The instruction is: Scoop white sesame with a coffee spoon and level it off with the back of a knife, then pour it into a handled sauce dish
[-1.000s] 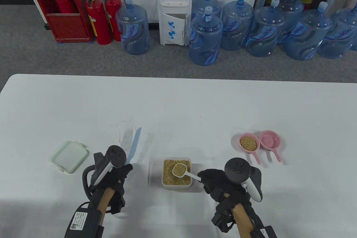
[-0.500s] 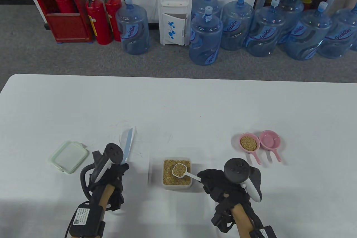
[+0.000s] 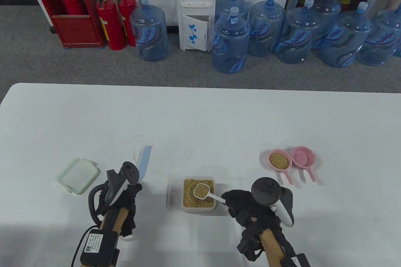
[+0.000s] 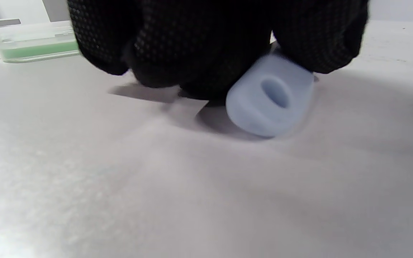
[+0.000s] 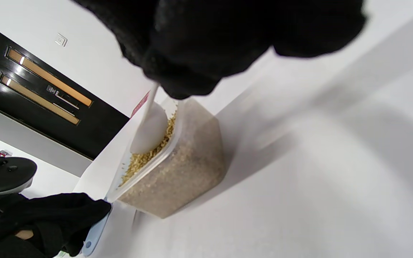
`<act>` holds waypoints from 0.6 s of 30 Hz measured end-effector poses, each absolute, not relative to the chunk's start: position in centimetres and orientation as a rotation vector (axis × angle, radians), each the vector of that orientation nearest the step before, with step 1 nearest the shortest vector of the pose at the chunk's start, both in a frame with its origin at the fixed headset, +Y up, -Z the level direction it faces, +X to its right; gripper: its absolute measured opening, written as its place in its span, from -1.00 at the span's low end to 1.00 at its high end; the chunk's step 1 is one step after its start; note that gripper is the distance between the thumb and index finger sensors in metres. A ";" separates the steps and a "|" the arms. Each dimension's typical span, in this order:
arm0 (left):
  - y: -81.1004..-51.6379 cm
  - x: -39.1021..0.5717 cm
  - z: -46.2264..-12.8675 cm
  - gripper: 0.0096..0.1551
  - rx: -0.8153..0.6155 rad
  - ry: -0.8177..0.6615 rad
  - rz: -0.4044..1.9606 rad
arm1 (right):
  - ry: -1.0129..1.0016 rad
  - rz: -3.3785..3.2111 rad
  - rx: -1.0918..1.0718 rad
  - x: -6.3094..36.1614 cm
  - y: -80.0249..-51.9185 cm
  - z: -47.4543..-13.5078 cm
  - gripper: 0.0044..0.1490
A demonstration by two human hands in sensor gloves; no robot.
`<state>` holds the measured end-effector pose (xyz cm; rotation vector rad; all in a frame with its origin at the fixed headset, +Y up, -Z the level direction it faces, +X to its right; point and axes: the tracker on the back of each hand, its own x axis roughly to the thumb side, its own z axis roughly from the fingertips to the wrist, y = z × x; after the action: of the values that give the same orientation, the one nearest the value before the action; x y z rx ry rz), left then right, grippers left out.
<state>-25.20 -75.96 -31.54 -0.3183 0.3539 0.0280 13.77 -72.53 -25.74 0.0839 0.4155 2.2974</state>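
At lower centre, my right hand (image 3: 239, 202) grips the coffee spoon (image 3: 202, 191) in the sesame container (image 3: 199, 194). Lower left, my left hand (image 3: 128, 196) clasps the knife (image 3: 143, 162).

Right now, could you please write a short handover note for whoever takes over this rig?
Left hand: grips the handle of the pale blue knife, blade pointing away, left of the sesame container.
Right hand: holds the white coffee spoon by its handle, bowl in the sesame.
Container lid lies far left. Two pink handled sauce dishes sit to the right: the left one already holds sesame, the right one looks empty.
Done: tools in hand, spoon in the sesame.
Left: lift the scoop, level it with the knife back, pour into a dish.
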 end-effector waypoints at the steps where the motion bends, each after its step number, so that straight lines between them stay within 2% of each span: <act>1: -75.9 -25.2 -31.5 -0.49 -0.314 0.353 0.016 | 0.414 2.297 0.083 13.8 -72.5 -25.7 -0.48; 11: -75.5 -25.1 -31.3 -0.36 -0.300 0.349 -0.020 | 0.414 2.289 0.085 13.8 -72.5 -25.7 -0.47; 18: -72.8 -23.2 -29.9 -0.28 -0.115 0.250 -0.008 | 0.409 2.287 0.084 13.8 -72.5 -25.7 -0.47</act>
<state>-23.23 -72.76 -29.93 -0.1148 0.2502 -0.0077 13.83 -72.52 -25.73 0.0840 0.4090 2.2867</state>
